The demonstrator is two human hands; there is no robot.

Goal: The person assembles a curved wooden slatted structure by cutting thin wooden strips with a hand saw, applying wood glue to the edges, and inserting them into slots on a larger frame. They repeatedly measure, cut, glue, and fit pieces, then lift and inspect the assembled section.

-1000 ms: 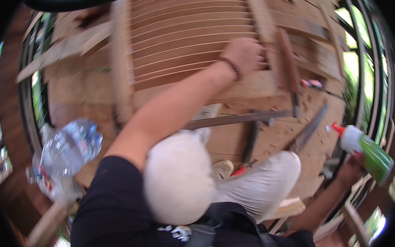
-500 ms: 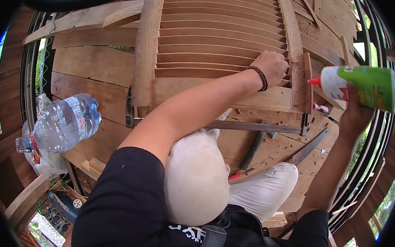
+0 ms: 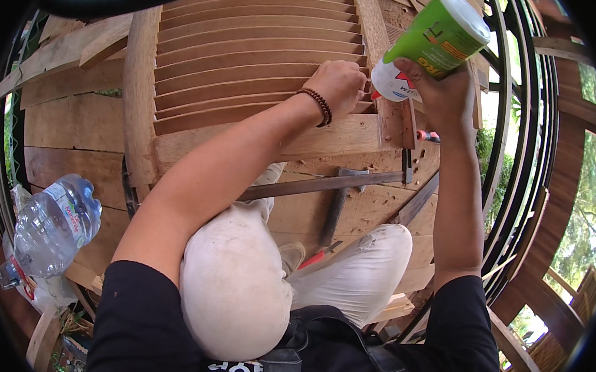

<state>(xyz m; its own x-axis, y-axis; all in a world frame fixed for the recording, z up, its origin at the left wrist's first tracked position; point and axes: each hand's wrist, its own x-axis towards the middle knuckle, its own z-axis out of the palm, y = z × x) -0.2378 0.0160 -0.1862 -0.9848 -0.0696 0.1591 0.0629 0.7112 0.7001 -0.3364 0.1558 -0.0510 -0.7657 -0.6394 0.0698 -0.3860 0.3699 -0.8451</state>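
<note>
My right hand is wrapped round a green and white glue bottle. The bottle is tipped over, its red nozzle pointing down at the right side rail of a wooden louvred frame. My left hand, with a beaded bracelet on the wrist, rests at the right ends of the lower slats, close to the nozzle. Its fingers are curled together, and whatever they pinch is hidden. Thin slats run across the frame in a row, angled between the two side rails.
Below the frame runs a long metal bar clamp. A hammer and a saw lie on the plank floor among wood chips. A large plastic water bottle is at the left, and a red-handled tool beside the frame.
My right hand has brought the glue bottle in from the right and tipped its nozzle down to the frame's right rail. The view has shifted right; my left hand stays at the slat ends.
</note>
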